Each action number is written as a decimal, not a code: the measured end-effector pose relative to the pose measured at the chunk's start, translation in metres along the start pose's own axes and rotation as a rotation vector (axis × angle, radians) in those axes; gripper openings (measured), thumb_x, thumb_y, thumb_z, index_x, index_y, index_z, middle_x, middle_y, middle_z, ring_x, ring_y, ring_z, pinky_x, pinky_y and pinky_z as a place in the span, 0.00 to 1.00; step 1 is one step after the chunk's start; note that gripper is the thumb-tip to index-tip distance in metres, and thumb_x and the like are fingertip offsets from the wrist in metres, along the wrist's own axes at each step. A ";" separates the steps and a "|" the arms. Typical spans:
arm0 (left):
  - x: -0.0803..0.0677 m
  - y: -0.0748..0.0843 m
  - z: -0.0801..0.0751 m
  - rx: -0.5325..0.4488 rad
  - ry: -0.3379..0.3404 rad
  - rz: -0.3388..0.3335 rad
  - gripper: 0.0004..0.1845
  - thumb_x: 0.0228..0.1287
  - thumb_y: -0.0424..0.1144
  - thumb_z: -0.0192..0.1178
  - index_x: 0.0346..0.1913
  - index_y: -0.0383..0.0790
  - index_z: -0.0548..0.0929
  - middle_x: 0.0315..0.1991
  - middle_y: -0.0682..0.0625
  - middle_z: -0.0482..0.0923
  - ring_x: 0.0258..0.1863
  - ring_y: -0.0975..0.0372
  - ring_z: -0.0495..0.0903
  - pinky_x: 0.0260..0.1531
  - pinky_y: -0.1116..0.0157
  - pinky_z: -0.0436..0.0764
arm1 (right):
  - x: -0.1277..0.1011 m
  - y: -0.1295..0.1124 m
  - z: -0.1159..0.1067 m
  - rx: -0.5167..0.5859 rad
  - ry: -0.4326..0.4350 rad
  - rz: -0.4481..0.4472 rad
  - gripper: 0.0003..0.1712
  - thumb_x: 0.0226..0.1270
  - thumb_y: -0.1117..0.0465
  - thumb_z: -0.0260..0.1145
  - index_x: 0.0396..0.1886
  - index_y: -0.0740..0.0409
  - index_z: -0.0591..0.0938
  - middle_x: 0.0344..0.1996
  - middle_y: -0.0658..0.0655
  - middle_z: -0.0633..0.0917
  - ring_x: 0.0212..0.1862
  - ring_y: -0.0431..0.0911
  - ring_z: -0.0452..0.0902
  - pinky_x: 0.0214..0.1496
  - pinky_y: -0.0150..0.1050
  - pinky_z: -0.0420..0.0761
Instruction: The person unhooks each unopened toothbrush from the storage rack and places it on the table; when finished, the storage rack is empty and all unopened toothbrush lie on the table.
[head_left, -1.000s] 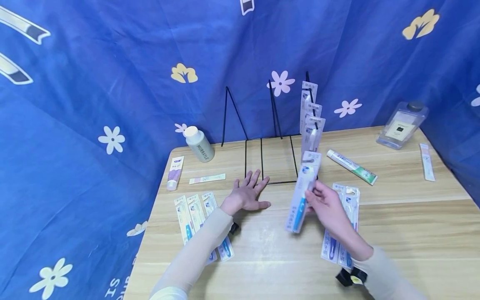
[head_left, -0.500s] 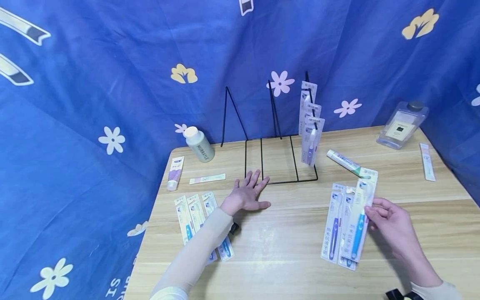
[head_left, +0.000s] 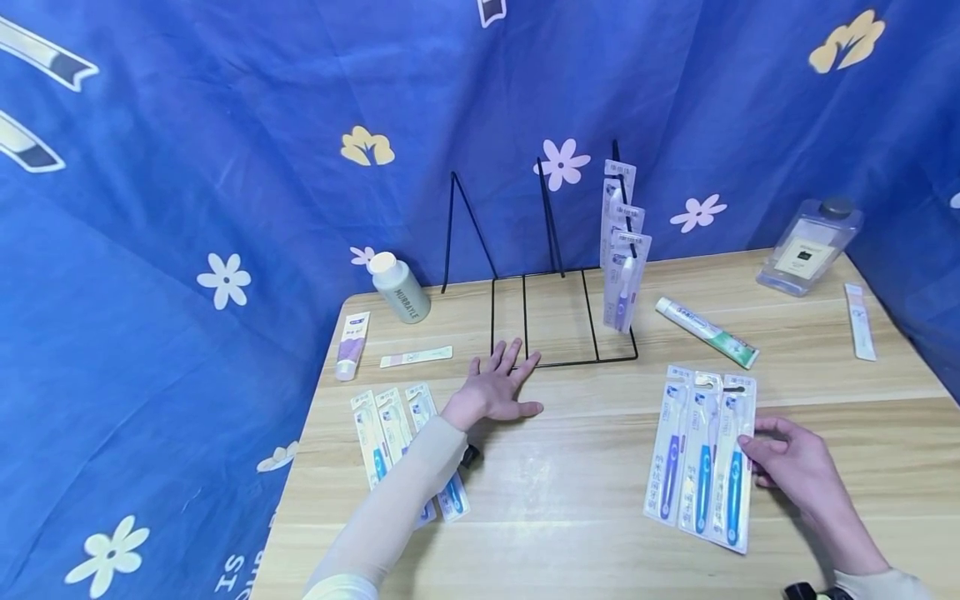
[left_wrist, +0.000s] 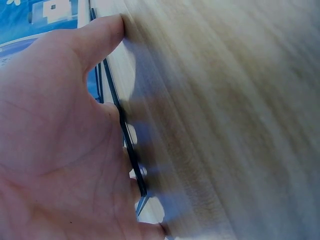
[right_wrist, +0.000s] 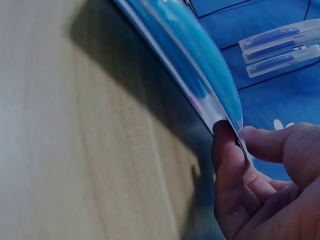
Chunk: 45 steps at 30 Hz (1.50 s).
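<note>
Pale wood forms the table (head_left: 570,500) in the head view, backed by a blue flowered cloth (head_left: 225,167). On it the left hand (head_left: 497,390) lies flat with its fingers straight and spread, fingertips at the front edge of a black wire rack (head_left: 558,321) that carries three hanging toothbrush packs (head_left: 622,250). The right hand (head_left: 795,465) pinches the right edge of a blue toothbrush pack (head_left: 733,467), the rightmost of three lying side by side on the table near the right front, just beside a second blue pack (head_left: 702,458) and a purple pack (head_left: 670,450). Three more packs (head_left: 397,442) lie beside the left forearm, and a white bottle (head_left: 400,287), a green toothpaste tube (head_left: 707,332) and a clear glass bottle (head_left: 806,248) stand or lie farther back. From the left wrist, the left hand (left_wrist: 55,140) presses palm down on the wood, its thumb straight, with the rack's black wire (left_wrist: 127,145) running along its fingers. From the right wrist, thumb and fingers (right_wrist: 227,165) of the right hand (right_wrist: 270,190) clamp the thin edge of the blue toothbrush pack (right_wrist: 190,60), which is tilted up off the wood on that side; the hanging packs (right_wrist: 280,47) show blurred behind.
</note>
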<state>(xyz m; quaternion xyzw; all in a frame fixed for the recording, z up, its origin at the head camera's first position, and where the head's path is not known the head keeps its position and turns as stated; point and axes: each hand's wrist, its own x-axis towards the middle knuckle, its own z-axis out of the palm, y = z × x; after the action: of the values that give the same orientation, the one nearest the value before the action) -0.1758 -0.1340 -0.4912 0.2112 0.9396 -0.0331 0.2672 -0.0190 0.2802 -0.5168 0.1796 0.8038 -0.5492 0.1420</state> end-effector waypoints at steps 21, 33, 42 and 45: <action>-0.003 0.001 0.000 -0.009 0.007 -0.004 0.50 0.66 0.78 0.44 0.81 0.69 0.32 0.83 0.53 0.18 0.83 0.52 0.25 0.77 0.35 0.42 | 0.006 -0.001 -0.012 -0.321 0.043 -0.064 0.33 0.70 0.49 0.68 0.59 0.73 0.75 0.24 0.51 0.88 0.23 0.42 0.83 0.24 0.36 0.81; -0.002 0.001 -0.001 -0.016 0.006 -0.003 0.50 0.66 0.77 0.44 0.81 0.69 0.32 0.83 0.53 0.18 0.83 0.52 0.25 0.77 0.35 0.41 | 0.015 -0.042 -0.014 -0.403 0.374 -0.422 0.20 0.67 0.52 0.72 0.51 0.61 0.84 0.38 0.64 0.89 0.32 0.40 0.83 0.31 0.24 0.71; -0.003 0.001 0.001 -0.010 -0.002 -0.009 0.50 0.65 0.78 0.44 0.81 0.69 0.32 0.83 0.53 0.18 0.83 0.52 0.25 0.77 0.35 0.43 | 0.031 -0.105 0.019 -0.228 0.357 -0.672 0.26 0.63 0.58 0.76 0.60 0.55 0.82 0.55 0.59 0.87 0.52 0.29 0.77 0.52 0.22 0.74; -0.002 0.001 0.001 -0.015 0.002 -0.007 0.50 0.65 0.78 0.45 0.81 0.69 0.32 0.83 0.53 0.18 0.83 0.52 0.25 0.77 0.35 0.43 | 0.037 -0.125 0.031 -0.152 0.301 -0.732 0.32 0.62 0.60 0.77 0.65 0.52 0.78 0.59 0.58 0.86 0.57 0.31 0.78 0.57 0.21 0.74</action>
<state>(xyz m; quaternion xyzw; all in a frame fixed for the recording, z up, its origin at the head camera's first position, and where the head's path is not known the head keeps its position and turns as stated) -0.1732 -0.1343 -0.4905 0.2061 0.9408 -0.0267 0.2679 -0.1068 0.2144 -0.4400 -0.0510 0.8647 -0.4703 -0.1692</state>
